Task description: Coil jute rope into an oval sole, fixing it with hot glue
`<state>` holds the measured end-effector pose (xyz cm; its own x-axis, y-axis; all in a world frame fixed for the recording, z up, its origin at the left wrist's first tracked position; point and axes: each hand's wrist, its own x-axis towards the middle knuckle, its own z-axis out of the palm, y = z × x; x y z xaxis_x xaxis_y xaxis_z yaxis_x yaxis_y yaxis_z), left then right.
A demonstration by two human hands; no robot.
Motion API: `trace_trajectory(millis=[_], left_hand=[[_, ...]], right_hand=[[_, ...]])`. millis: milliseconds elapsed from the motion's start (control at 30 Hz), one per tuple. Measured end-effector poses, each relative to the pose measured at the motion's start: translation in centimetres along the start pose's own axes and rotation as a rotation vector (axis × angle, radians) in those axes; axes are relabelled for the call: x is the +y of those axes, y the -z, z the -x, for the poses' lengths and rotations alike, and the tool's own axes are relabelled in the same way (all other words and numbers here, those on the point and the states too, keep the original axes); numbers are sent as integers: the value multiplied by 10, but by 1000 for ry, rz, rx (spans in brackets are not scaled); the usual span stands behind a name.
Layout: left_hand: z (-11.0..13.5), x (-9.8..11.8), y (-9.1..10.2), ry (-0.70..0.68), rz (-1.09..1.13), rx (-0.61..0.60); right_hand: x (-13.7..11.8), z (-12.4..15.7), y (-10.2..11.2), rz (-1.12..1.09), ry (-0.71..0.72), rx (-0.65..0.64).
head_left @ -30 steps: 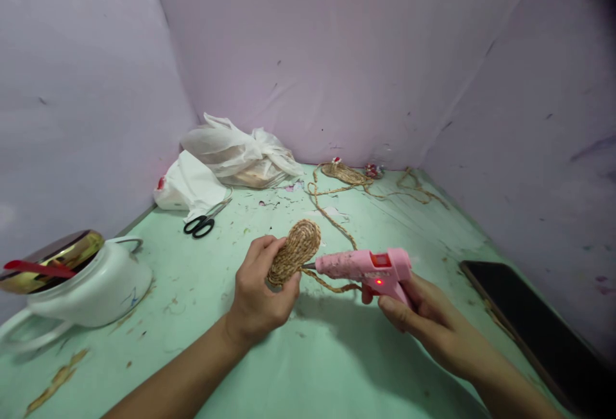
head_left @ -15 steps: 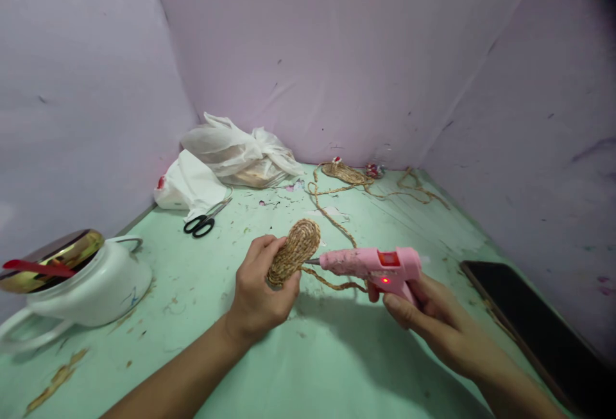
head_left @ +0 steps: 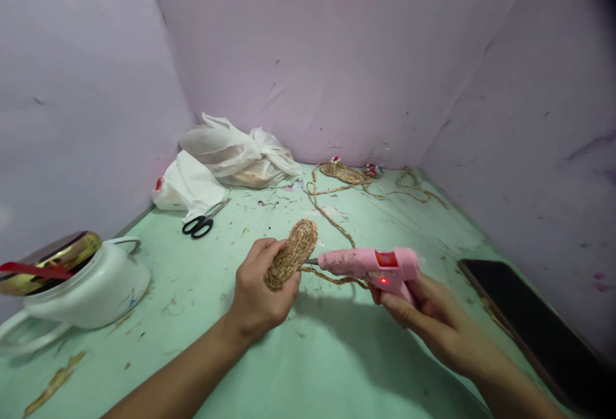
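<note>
My left hand is closed around the lower end of an oval coil of braided jute rope, held upright above the green table. My right hand grips a pink hot glue gun with its red light on. The gun's metal nozzle points left and touches the coil's right edge. A loose tail of jute rope runs from the coil back across the table to a pile near the far wall.
A white pot with a gold lid and a red utensil stands at the left. Black scissors and white plastic bags lie at the back left. A dark phone lies at the right. Lilac walls enclose the table.
The glue gun drew a little to the right from the coil, then came slightly back left; its nozzle stays at the coil's edge. My left hand has hardly moved.
</note>
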<state>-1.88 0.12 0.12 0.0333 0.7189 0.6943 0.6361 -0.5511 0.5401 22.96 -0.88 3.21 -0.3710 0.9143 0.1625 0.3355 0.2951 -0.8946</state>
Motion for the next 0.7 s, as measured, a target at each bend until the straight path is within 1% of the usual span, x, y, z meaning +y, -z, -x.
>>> trace_trajectory(millis=[133,333,700], left_hand=[[0,-1,0,50,17,-22],[1,-2,-1,78,25,-34],[1,-2,-1,107,43,-56]], right_hand=[[0,1,1,9,14,8],[-1,2,5,-6,4,71],[2,0,4,-3,38,72]])
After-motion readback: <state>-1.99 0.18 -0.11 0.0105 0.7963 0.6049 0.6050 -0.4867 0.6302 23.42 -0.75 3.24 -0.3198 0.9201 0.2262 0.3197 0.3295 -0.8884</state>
